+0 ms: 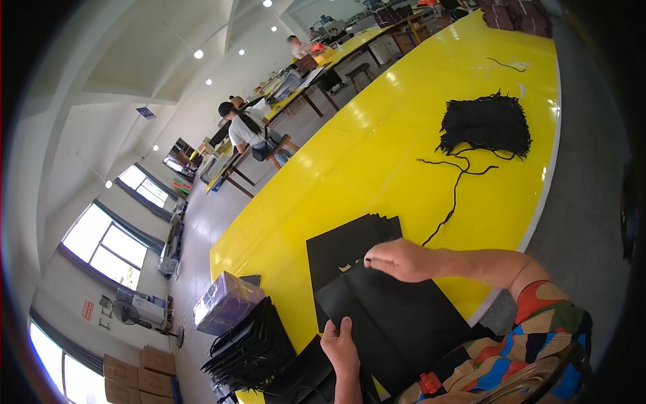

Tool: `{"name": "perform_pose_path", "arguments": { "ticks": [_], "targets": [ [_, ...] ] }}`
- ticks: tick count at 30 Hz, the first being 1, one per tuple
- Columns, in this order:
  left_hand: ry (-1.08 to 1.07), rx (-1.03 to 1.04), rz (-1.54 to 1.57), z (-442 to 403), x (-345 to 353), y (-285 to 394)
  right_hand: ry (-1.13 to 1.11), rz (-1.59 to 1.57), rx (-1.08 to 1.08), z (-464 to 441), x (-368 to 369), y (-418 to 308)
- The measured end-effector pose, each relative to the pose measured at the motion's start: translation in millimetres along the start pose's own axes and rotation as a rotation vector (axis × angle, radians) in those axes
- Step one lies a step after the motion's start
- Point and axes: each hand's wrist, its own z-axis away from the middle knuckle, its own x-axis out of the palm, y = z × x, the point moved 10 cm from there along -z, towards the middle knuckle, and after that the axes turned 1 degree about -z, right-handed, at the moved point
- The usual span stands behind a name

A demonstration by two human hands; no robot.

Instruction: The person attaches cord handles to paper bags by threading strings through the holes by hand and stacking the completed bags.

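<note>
A black folded sheet or bag (pixel 377 323) lies at the near end of the yellow table. My left hand (pixel 340 345) grips its left edge, thumb up. My right hand (pixel 397 260) is at its upper edge, fingers pressed together; what they hold, if anything, is too small to make out. Beneath and beyond it is a fanned stack of black sheets (pixel 336 246) with small gold marks. Black cord (pixel 455 195) trails from near my right wrist toward a bundle of black cords (pixel 486 124).
A purple wrapped box (pixel 229 303) sits beside a pile of black bags (pixel 252 350) at left. The yellow table (pixel 377 155) stretches far ahead, with dark red bundles (pixel 518 17) at its far end. A seated person (pixel 249 131) works at another table.
</note>
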Motion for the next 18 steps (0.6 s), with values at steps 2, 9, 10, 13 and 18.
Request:
{"name": "perform_pose_path", "arguments": {
  "ticks": [2, 9, 10, 13, 18],
  "targets": [
    [0.024, -0.011, 0.041, 6, 9, 5, 0.002, -0.084, -0.022, 7, 33, -4],
    [-0.024, -0.283, 0.297, 11, 7, -79, -0.122, 0.033, -0.031, 56, 128, 51],
    [-0.023, -0.319, 0.356, 12, 10, -84, -0.137, 0.082, -0.117, 58, 131, 44],
    [-0.021, -0.230, 0.202, 12, 6, -83, -0.103, 0.100, -0.124, 58, 129, 43],
    [0.002, -0.199, 0.181, 12, 6, -83, -0.099, 0.097, -0.119, 58, 128, 44]
  ]
}}
